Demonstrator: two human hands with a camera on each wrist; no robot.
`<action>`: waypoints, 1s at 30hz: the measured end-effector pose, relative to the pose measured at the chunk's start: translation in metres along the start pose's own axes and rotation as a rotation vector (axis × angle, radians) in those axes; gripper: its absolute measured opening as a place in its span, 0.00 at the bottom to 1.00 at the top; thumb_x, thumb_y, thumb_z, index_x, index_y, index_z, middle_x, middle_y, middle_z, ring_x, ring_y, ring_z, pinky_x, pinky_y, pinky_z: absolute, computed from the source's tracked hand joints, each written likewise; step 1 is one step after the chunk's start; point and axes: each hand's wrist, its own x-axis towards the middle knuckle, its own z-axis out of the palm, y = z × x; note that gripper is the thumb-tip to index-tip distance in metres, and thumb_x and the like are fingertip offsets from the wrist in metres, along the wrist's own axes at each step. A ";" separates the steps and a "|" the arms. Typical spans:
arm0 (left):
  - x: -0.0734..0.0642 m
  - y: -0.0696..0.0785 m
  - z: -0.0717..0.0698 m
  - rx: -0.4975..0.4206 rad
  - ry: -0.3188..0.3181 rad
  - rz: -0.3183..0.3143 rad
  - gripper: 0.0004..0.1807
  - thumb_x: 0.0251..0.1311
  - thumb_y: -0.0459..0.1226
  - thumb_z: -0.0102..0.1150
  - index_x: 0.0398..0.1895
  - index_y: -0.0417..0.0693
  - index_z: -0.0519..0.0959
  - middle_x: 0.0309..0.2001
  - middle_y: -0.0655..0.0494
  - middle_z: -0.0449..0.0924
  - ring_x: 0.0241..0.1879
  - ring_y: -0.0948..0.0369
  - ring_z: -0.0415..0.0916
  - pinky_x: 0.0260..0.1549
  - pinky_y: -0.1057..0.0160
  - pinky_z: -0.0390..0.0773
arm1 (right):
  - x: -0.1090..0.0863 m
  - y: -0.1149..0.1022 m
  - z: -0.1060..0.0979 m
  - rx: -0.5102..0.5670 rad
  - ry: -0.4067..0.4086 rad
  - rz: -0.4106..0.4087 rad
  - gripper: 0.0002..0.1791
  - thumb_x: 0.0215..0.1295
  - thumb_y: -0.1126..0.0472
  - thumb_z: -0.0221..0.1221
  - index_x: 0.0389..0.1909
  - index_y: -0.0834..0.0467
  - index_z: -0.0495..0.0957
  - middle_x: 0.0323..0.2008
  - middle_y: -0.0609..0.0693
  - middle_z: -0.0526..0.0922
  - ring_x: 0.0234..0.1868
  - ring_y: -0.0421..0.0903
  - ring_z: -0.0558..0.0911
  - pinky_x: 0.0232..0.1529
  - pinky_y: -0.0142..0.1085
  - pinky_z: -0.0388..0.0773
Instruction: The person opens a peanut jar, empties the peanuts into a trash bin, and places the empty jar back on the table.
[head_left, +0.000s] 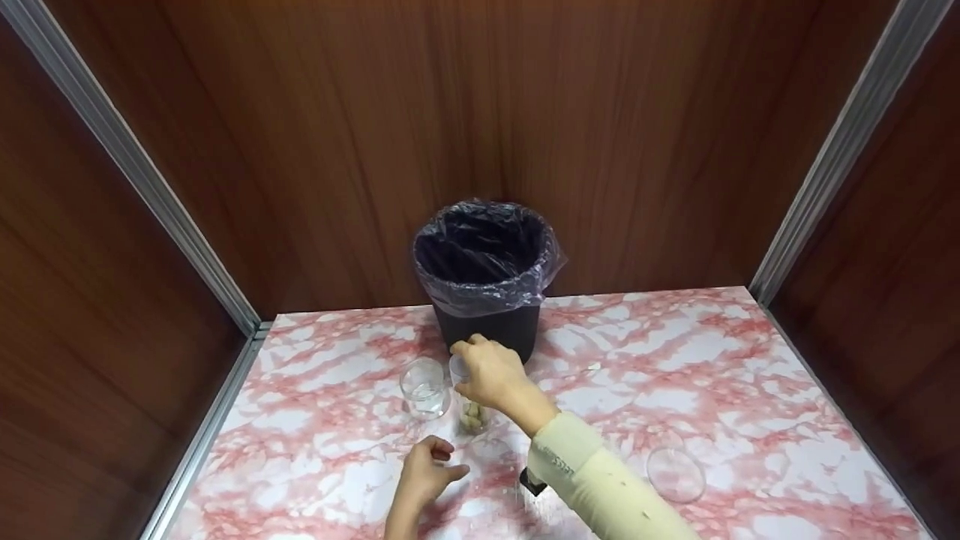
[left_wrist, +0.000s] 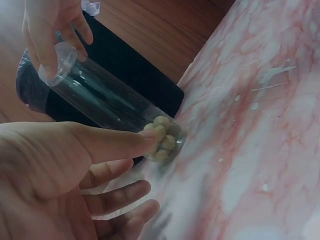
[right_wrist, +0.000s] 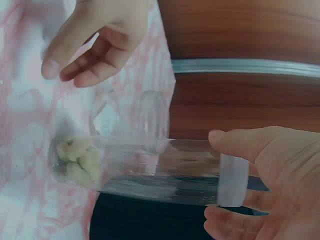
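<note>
A tall clear jar (right_wrist: 150, 165) with several pale tan, roundish pieces (right_wrist: 80, 162) in its bottom stands on the table. My right hand (head_left: 491, 373) reaches over it from above, thumb and fingers around the translucent white lid (right_wrist: 233, 180) at its top. Beside the jar's lower part is my left hand (head_left: 430, 471), empty, its fingers loosely bent. In the left wrist view that hand's thumb (left_wrist: 120, 142) overlaps the jar's base. A short clear glass (head_left: 425, 390) stands just left of the jar.
Behind the jar stands a black bin (head_left: 487, 330) lined with a purplish plastic bag (head_left: 480, 296). A clear round disc (head_left: 676, 475) lies at the right. A small white scrap (head_left: 594, 367) is on the marbled tabletop (head_left: 330, 435). Brown wood-look panels (head_left: 337, 150) enclose the table.
</note>
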 end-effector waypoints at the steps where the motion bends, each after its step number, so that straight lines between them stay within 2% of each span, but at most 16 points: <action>1: 0.000 0.000 0.001 -0.006 -0.003 -0.001 0.21 0.44 0.34 0.75 0.40 0.34 0.76 0.38 0.44 0.79 0.40 0.47 0.78 0.38 0.51 0.79 | 0.000 0.000 0.001 0.006 0.008 -0.003 0.28 0.45 0.52 0.74 0.50 0.52 0.80 0.41 0.51 0.79 0.39 0.54 0.81 0.33 0.49 0.81; 7: 0.001 0.002 0.002 -0.023 0.000 -0.003 0.21 0.44 0.33 0.75 0.40 0.34 0.77 0.37 0.44 0.78 0.41 0.48 0.78 0.38 0.51 0.80 | -0.002 0.008 0.001 0.089 0.055 -0.009 0.25 0.41 0.55 0.74 0.44 0.53 0.81 0.36 0.50 0.78 0.34 0.52 0.81 0.32 0.45 0.80; 15: 0.002 0.001 0.005 -0.081 0.043 0.017 0.20 0.47 0.33 0.74 0.41 0.34 0.76 0.37 0.44 0.79 0.39 0.51 0.79 0.36 0.55 0.80 | -0.016 0.023 -0.009 0.195 0.094 -0.032 0.26 0.41 0.57 0.73 0.46 0.57 0.81 0.38 0.51 0.79 0.35 0.51 0.81 0.36 0.42 0.80; 17: 0.003 0.001 0.007 -0.141 0.045 0.009 0.19 0.50 0.33 0.71 0.43 0.33 0.76 0.38 0.45 0.78 0.37 0.53 0.79 0.33 0.56 0.80 | -0.024 0.028 -0.013 0.236 0.130 -0.043 0.26 0.41 0.58 0.74 0.45 0.59 0.81 0.39 0.53 0.79 0.36 0.51 0.81 0.37 0.43 0.79; 22: 0.009 -0.006 0.014 -0.367 0.045 -0.041 0.17 0.62 0.33 0.61 0.50 0.30 0.72 0.38 0.46 0.77 0.32 0.55 0.78 0.28 0.58 0.81 | -0.050 0.046 -0.023 0.334 0.242 -0.045 0.27 0.41 0.61 0.75 0.46 0.62 0.81 0.42 0.55 0.81 0.39 0.51 0.81 0.40 0.43 0.79; 26: 0.014 -0.012 0.018 -0.509 0.072 -0.057 0.18 0.65 0.30 0.57 0.55 0.28 0.70 0.40 0.44 0.78 0.34 0.54 0.79 0.34 0.54 0.82 | -0.075 0.059 -0.027 0.386 0.311 -0.017 0.29 0.42 0.62 0.75 0.49 0.62 0.81 0.46 0.55 0.82 0.46 0.51 0.80 0.47 0.43 0.78; 30: 0.014 -0.013 0.025 -0.634 0.047 -0.079 0.22 0.66 0.30 0.56 0.59 0.26 0.67 0.41 0.46 0.79 0.34 0.56 0.80 0.36 0.57 0.82 | -0.100 0.070 -0.027 0.438 0.361 0.039 0.30 0.42 0.64 0.76 0.51 0.59 0.81 0.48 0.53 0.82 0.48 0.48 0.79 0.46 0.41 0.79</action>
